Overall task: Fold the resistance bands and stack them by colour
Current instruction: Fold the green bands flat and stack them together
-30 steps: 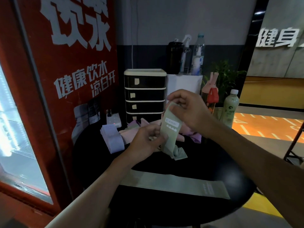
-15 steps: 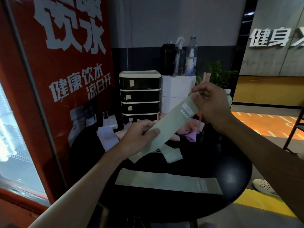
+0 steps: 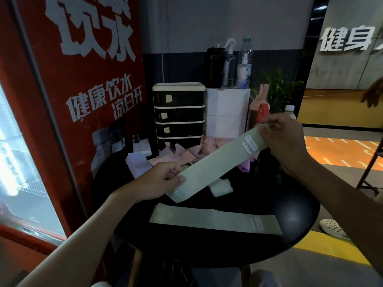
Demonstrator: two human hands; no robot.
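A pale green resistance band (image 3: 217, 162) is stretched out flat in the air above the round black table (image 3: 294, 206). My left hand (image 3: 159, 181) pinches its lower left end. My right hand (image 3: 284, 139) pinches its upper right end, near the white label. A second green band (image 3: 215, 221) lies flat along the table's front. A crumpled green band (image 3: 220, 186) lies behind it. Pink and purple bands (image 3: 186, 154) lie heaped at the back, and folded lilac bands (image 3: 137, 164) sit at the back left.
A black drawer unit (image 3: 179, 114) and a white box (image 3: 228, 112) carrying bottles stand behind the table. A white power strip (image 3: 142, 145) lies at the back left. A red cooler door (image 3: 62, 100) stands close on the left. Another person's hand (image 3: 373, 94) shows at the far right.
The green band went from bunched and upright between my hands to pulled out straight. My right hand has moved up and right, my left hand down and left.
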